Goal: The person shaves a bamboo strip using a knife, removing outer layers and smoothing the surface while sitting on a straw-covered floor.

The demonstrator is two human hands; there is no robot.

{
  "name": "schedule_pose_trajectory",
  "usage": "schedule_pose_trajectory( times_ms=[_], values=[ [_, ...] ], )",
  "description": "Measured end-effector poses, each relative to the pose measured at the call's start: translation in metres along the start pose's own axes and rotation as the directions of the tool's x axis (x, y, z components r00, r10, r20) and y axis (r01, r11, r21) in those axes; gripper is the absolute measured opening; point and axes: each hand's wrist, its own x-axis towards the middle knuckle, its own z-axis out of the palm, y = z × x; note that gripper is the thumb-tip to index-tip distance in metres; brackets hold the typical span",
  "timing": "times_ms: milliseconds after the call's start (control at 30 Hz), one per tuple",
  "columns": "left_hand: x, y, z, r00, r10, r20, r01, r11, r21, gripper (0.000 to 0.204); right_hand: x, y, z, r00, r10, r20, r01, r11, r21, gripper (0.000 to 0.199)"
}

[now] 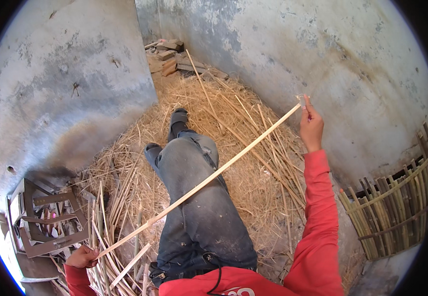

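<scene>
A long pale bamboo strip (pixel 217 172) stretches diagonally across my lap, from low on the left to high on the right. My left hand (pixel 82 257) pinches its lower end. At the upper end, my right hand (pixel 312 126) is raised with thumb and fingers closed on the tip. Thin curled shavings (pixel 300 97) show at that tip. A small greyish bit lies between those fingers, too small to make out. Below the strip are my outstretched legs (pixel 194 197) in dark, dusty trousers.
Straw-like shavings (pixel 243 197) cover the floor, with long loose strips (pixel 268 143) to the right and more strips (pixel 120 261) at lower left. A brown frame (pixel 51 241) stands left, a slatted bamboo basket (pixel 396 207) right. Bricks (pixel 169 49) lie by the far wall (pixel 283 49).
</scene>
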Motion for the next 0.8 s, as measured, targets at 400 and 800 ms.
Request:
schedule_pose_trajectory(
  times_ms=[400, 800],
  values=[
    [0.016, 0.010, 0.018, 0.994, 0.103, -0.023, -0.104, 0.994, -0.038, 0.066, -0.099, -0.098, 0.002, 0.968, -0.056, 0.246, -0.021, 0.954, 0.299, 0.039],
    [0.020, -0.002, 0.043, 0.995, 0.084, 0.059, -0.079, 0.993, -0.082, 0.068, -0.187, -0.208, 0.003, 0.828, -0.445, 0.341, 0.291, 0.861, 0.417, 0.046]
  ],
)
